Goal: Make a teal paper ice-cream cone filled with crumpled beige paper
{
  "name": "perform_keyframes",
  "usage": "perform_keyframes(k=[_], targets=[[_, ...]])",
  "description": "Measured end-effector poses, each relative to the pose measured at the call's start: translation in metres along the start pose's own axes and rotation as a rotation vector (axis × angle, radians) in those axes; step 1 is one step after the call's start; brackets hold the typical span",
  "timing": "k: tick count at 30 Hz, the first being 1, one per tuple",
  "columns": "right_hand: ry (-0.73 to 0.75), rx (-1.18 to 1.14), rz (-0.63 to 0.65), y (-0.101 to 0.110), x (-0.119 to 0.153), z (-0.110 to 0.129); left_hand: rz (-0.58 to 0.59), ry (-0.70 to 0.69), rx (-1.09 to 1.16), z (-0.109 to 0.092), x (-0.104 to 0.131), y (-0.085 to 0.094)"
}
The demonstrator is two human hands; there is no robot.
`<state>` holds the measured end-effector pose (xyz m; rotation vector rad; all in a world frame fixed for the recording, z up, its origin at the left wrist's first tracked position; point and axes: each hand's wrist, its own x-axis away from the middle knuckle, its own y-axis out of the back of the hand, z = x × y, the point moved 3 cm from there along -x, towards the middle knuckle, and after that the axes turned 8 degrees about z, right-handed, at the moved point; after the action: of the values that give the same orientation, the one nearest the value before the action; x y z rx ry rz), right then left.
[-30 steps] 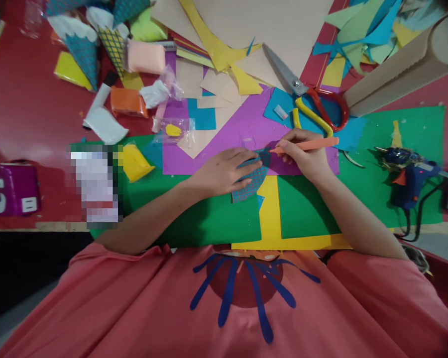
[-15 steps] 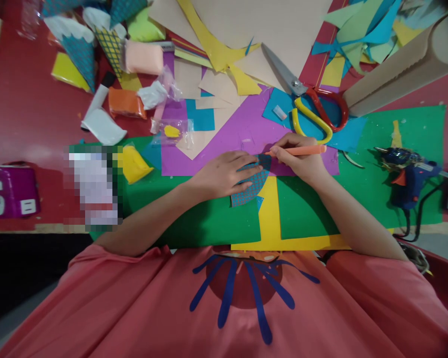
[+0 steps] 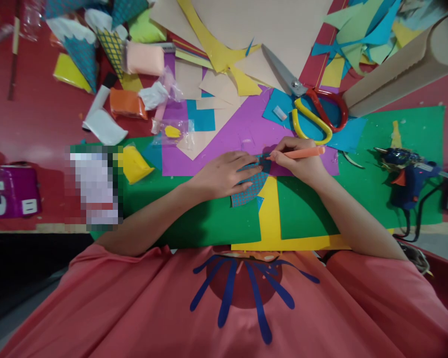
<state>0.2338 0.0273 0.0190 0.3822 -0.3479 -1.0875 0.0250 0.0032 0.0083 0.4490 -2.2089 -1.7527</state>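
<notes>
A blue paper piece [image 3: 248,193] with a grid of reddish lines lies over the purple and green sheets. My left hand [image 3: 227,174] rests flat on it, fingers spread a little and pointing right. An orange pen [image 3: 304,152] is pinched in my right hand [image 3: 296,158], its tip at the upper right part of the blue piece. Beneath are a purple sheet [image 3: 242,132] and a green sheet [image 3: 194,219]. Just above my right hand lie large scissors [image 3: 298,88] with one red and one yellow handle loop.
Decorated paper cones [image 3: 78,49] and clay packets [image 3: 145,58] are at the upper left. A glue gun [image 3: 410,184] lies at the right, below a paper roll [image 3: 399,69]. A purple box [image 3: 18,191] sits far left. Paper scraps [image 3: 362,35] are piled upper right.
The pen tip and my right hand have shifted slightly left over the blue piece. My left hand has stayed in place.
</notes>
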Motion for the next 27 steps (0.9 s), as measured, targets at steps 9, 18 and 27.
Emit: perform_keyframes(k=[9,18,27], targets=[[-0.017,-0.109,-0.033,0.0014,0.0002,0.001,-0.045,-0.002,0.004,-0.0006,0.0001,-0.0012],[0.008,-0.088,-0.069,0.0007,0.0018,-0.0009,-0.096,0.116,0.049,0.0057,-0.0009,-0.0015],[0.006,-0.036,-0.068,-0.0027,-0.0004,-0.0018,-0.101,0.113,0.09,0.0058,-0.0002,-0.0014]])
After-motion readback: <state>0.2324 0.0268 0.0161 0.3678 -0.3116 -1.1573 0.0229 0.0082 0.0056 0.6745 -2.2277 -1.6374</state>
